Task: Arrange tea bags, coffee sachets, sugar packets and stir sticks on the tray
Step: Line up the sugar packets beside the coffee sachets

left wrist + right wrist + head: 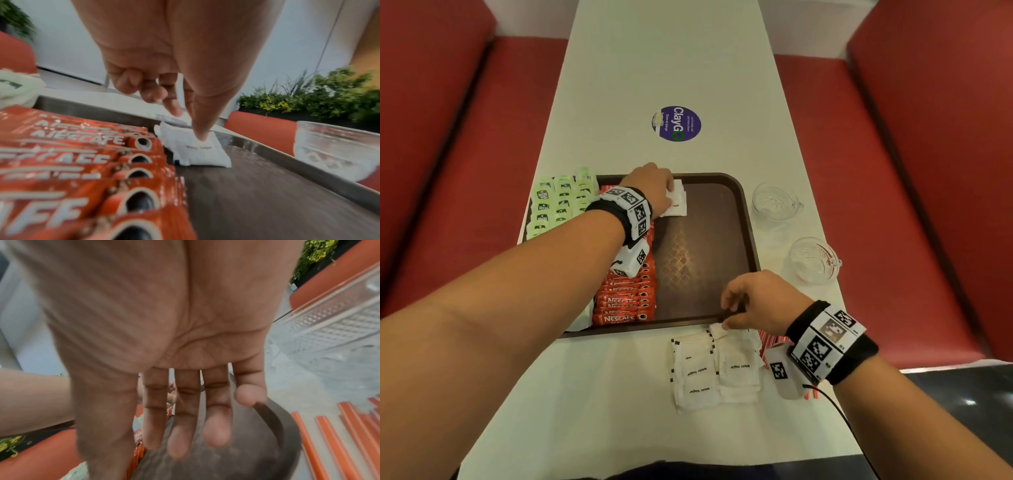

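Observation:
A brown tray lies on the white table. Green tea bags fill its left side, and beside them runs a row of red coffee sachets. At the tray's far end my left hand pinches white sugar packets, thumb pressing on the top one. More sugar packets lie on the table in front of the tray. My right hand hovers over the tray's near right corner, fingers straight and empty. Red stir sticks lie under my right wrist.
Two glass cups stand on the table to the right of the tray. A purple round sticker marks the table beyond the tray. Red benches flank both sides. The tray's middle and right parts are bare.

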### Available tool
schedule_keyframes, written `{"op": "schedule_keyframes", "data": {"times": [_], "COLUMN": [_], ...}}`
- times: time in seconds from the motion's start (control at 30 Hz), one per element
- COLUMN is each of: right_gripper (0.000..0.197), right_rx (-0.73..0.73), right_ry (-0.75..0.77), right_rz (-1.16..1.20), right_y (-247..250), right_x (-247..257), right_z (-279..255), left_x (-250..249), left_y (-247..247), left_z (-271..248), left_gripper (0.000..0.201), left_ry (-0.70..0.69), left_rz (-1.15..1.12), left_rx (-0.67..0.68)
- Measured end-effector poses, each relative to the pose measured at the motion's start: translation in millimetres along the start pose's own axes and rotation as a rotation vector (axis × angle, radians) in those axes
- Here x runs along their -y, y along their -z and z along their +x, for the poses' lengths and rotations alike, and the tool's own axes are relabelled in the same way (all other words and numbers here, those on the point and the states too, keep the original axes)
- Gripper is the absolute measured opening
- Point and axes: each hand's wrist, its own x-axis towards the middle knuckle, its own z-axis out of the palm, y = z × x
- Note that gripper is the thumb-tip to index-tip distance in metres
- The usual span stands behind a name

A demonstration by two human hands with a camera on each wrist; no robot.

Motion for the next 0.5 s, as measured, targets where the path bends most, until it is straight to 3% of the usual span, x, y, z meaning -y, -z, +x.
{"op": "schedule_keyframes", "data": {"times": [0.07,0.2,0.33,0.5], "right_gripper": [0.027,0.029,0.033,0.043], "right_rx": [0.029,0.062,0.024,-0.001], "right_ry": [0.002,-0.022,-0.056,-0.063], "right_rz": [-0.036,-0.075,-0.149,-0.143], "right_y": [-5,-14,-21,-25], "right_x": [2,3,0,4], "right_z": [-4,-14,-23,-32], "left_x": [-7,-14,-30,-53], "left_y": [-1,4,16,20], "left_z": [-4,-14,-41,-115], "left_gripper": [0.027,0.028,0.037,0.017], "left_ry": [-0.069,-0.063,-0.115,-0.313], "left_rz": [0.059,0.109,0.080,-0.084], "left_rx": [0.067,0.110,0.057,0.033]}}
